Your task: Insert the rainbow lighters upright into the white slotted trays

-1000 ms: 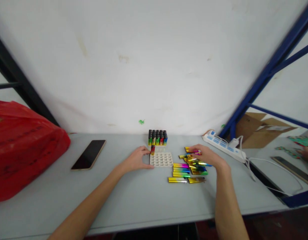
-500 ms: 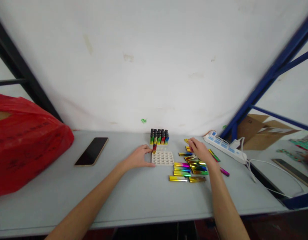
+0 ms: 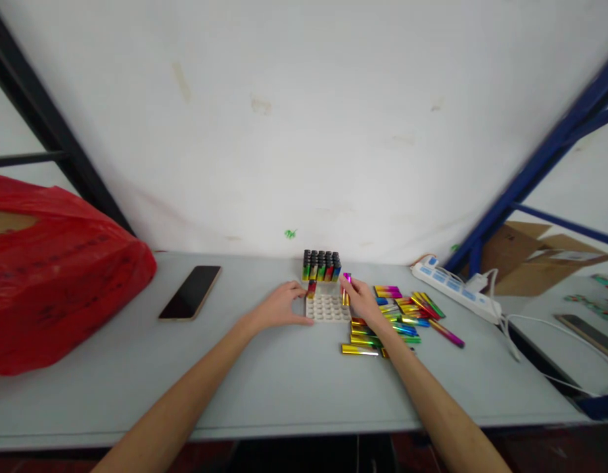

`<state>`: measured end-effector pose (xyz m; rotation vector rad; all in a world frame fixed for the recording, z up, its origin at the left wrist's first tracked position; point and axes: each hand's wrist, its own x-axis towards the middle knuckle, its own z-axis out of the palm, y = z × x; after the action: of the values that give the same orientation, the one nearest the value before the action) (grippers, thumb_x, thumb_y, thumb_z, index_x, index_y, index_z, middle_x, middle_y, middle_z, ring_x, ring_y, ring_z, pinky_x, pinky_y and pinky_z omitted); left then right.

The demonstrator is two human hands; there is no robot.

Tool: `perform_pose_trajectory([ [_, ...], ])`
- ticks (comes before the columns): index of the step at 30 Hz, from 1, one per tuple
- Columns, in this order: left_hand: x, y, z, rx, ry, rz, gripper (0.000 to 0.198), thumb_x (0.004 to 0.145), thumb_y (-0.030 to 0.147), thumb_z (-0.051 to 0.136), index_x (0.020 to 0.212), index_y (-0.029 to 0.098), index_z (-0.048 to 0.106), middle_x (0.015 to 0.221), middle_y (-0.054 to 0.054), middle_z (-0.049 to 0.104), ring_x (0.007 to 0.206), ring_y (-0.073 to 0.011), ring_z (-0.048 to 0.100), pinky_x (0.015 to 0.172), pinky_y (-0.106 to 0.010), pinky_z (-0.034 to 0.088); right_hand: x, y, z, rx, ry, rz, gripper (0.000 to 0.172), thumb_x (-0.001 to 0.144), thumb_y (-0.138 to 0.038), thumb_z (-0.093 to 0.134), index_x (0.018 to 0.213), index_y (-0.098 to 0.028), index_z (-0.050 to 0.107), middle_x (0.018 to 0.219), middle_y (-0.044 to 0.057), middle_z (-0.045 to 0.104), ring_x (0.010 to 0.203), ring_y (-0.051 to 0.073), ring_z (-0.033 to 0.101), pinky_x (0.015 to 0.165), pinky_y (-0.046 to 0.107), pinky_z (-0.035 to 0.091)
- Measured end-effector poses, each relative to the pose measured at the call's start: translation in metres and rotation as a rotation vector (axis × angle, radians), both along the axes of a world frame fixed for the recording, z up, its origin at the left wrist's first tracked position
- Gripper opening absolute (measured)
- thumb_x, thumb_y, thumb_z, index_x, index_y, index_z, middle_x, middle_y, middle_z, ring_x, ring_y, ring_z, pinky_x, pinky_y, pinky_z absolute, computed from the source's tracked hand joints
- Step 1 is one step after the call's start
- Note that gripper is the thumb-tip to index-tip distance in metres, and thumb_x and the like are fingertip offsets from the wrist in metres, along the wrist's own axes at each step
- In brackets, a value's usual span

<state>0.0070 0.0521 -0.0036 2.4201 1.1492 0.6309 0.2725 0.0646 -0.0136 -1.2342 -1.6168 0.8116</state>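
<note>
A white tray [image 3: 328, 309] with rows of holes lies on the table in front of me. My left hand [image 3: 282, 305] steadies its left side, thumb at the front corner and fingers at the back corner. By those fingers, a reddish lighter [image 3: 311, 289] stands upright in the tray's back left corner. My right hand [image 3: 360, 300] pinches a shiny purple-and-gold lighter [image 3: 346, 289] upright over the tray's back right corner; whether its lower end is in a hole I cannot tell. Behind the tray stands a tight block of black-topped, many-coloured lighters [image 3: 321, 267].
Several loose metallic lighters [image 3: 407, 322] lie in a pile to the right, partly under my right forearm. A white power strip [image 3: 456, 290] lies beyond them. On the left are a phone [image 3: 190, 293] and a red plastic bag [image 3: 62, 282]. A cardboard box [image 3: 525, 259] stands far right.
My right hand has come left from the pile to the tray, bringing a purple-and-gold lighter upright. My left hand stays at the tray's left side. The view has shifted slightly.
</note>
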Motion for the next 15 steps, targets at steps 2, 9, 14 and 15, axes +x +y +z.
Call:
perform_pose_trajectory([
  [2,0.0,0.0,0.0,0.001,0.003,0.001,0.067,0.069,0.059,0.091,0.121,0.019,0.073,0.114,-0.01,0.069,0.11,-0.0308,0.065,0.1,-0.04,0.051,-0.007,-0.004,0.003,-0.043,0.063,0.099,0.063,0.09,-0.081,0.049,0.072,-0.022,0.056,0.066,0.0,0.056,0.062,0.017,0.053,0.06,0.03,0.044],
  [9,0.0,0.002,-0.001,-0.016,0.011,0.002,0.069,0.069,0.061,0.09,0.121,0.017,0.073,0.116,-0.01,0.068,0.109,-0.0313,0.065,0.1,-0.041,0.051,-0.024,-0.016,0.009,-0.256,0.284,0.172,0.062,0.081,-0.087,0.056,0.084,-0.025,0.054,0.055,-0.01,0.032,0.044,0.011,0.027,0.042,0.025,0.023],
  [14,0.0,0.003,-0.002,-0.015,0.004,-0.011,0.067,0.07,0.061,0.089,0.118,0.017,0.074,0.115,-0.01,0.068,0.111,-0.0313,0.064,0.103,-0.041,0.05,-0.032,-0.02,0.008,-0.378,0.299,0.05,0.068,0.088,-0.086,0.041,0.058,-0.025,0.039,0.047,-0.007,0.028,0.043,0.01,0.022,0.043,0.026,0.018],
  [15,-0.001,0.003,-0.002,-0.015,0.002,-0.009,0.066,0.07,0.062,0.089,0.118,0.018,0.074,0.116,-0.01,0.069,0.111,-0.0314,0.064,0.103,-0.042,0.05,-0.034,-0.02,0.008,-0.381,0.296,0.033,0.067,0.09,-0.083,0.04,0.056,-0.026,0.036,0.046,-0.007,0.027,0.043,0.01,0.022,0.042,0.026,0.018],
])
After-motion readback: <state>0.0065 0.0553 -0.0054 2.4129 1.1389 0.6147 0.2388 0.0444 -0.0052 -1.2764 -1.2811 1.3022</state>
